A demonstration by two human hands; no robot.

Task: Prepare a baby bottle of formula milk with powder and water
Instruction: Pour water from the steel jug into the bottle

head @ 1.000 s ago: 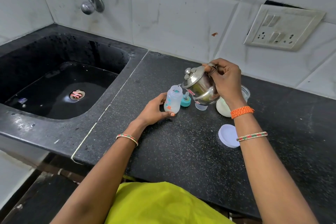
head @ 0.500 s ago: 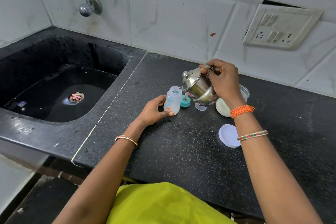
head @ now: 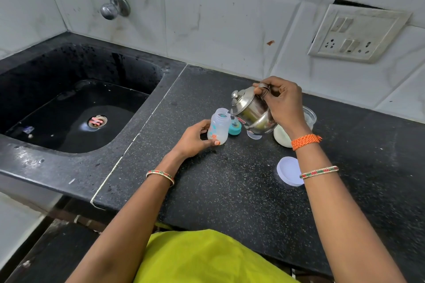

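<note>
Now, left hand (head: 192, 139): its grip holds the small clear plastic baby bottle (head: 219, 127) upright.
Right hand (head: 282, 103): its grip tips the shiny steel kettle (head: 251, 112) over it.

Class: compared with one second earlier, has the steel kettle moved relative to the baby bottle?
Yes. The kettle has tipped further, its spout lower and closer over the bottle, which stays put on the counter.
</note>
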